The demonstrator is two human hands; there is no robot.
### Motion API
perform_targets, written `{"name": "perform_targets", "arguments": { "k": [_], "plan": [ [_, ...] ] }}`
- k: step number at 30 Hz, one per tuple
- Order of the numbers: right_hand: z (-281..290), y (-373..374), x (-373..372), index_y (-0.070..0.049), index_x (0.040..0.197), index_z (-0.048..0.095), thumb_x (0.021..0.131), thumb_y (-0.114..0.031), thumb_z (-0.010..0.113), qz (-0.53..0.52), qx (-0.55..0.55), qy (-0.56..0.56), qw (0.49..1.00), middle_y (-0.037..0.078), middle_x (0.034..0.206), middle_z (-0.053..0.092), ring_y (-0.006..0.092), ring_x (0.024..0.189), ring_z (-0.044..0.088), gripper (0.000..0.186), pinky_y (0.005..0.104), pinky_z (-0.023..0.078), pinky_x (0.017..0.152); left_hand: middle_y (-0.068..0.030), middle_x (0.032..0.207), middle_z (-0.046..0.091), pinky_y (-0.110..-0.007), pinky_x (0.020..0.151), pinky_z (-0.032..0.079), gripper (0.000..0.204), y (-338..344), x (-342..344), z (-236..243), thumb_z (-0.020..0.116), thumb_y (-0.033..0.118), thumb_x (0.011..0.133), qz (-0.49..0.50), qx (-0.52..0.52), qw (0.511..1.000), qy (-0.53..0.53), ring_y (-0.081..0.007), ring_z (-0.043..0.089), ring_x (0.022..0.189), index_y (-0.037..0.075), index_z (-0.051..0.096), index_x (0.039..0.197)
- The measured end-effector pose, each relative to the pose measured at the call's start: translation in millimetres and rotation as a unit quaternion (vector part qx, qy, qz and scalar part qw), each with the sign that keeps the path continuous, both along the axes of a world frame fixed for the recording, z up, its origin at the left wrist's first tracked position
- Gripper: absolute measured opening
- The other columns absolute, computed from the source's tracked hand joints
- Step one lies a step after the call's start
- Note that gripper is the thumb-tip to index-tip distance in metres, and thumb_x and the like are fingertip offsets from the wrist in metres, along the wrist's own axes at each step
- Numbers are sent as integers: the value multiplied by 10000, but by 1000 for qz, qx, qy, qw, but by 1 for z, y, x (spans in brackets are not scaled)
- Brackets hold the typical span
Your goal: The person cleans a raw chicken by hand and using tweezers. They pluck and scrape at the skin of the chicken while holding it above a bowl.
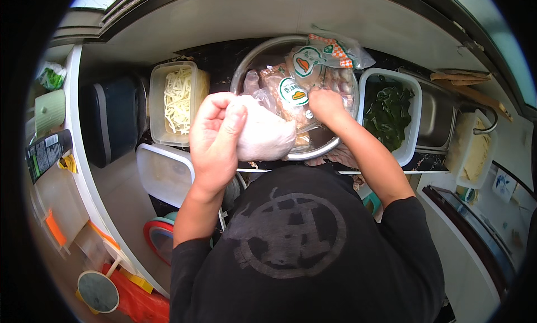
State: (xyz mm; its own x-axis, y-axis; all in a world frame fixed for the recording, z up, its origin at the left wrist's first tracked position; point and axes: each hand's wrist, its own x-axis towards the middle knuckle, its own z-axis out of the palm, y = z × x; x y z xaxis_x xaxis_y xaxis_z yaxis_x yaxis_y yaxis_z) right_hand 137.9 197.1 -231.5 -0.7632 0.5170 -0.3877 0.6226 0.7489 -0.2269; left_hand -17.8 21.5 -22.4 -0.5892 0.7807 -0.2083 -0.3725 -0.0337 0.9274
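My left hand (215, 141) is closed on a pale pinkish-white lump (267, 134) that looks like raw meat, raised over the near left side of a round metal basin (240, 65). Inside the basin lie several clear plastic packets of meat (277, 79) with green-and-white labels. At the basin's right side my right hand (327, 104) has its fingers curled onto a labelled plastic packet (309, 111). Its fingertips are partly hidden. An orange-and-white checked plastic bag (338, 50) hangs over the far rim.
Left of the basin stands a tub of pale shreds (178, 102), with a white tray (162, 175) nearer me. To the right are a white tub of dark green leaves (386, 113), a metal sink (436, 113) and its curved tap (491, 121). A shelf unit (86, 172) borders the left.
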Motion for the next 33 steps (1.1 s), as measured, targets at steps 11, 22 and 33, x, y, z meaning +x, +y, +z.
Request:
{"name": "perform_targets", "arguments": {
  "k": [11, 22, 33],
  "plan": [
    [99, 6, 10, -29, 906, 587, 879, -102, 532, 19, 84, 110, 990, 174, 848, 682, 324, 691, 688, 96, 402, 532, 549, -34, 953, 656, -217, 787, 504, 119, -2, -7, -5, 583, 57, 974, -3, -14, 1000, -11, -62, 611, 848, -8, 585, 1074],
    [199, -40, -13, -8, 942, 593, 828, -79, 667, 68, -4, 462, 884, 106, 730, 537, 267, 615, 585, 153, 372, 464, 513, -59, 1040, 608, -245, 867, 464, 124, 7, 2, -6, 563, 22, 965, -63, 7, 997, 41, -94, 572, 945, -50, 596, 1061],
    [200, -50, -12, -2, 950, 597, 815, -75, 670, 75, 0, 475, 877, 96, 733, 534, 256, 622, 585, 170, 359, 467, 506, -70, 1060, 599, -250, 883, 448, 125, 2, 6, 1, 569, 38, 965, -58, 19, 997, 38, -108, 562, 962, -50, 604, 1047]
  ]
}}
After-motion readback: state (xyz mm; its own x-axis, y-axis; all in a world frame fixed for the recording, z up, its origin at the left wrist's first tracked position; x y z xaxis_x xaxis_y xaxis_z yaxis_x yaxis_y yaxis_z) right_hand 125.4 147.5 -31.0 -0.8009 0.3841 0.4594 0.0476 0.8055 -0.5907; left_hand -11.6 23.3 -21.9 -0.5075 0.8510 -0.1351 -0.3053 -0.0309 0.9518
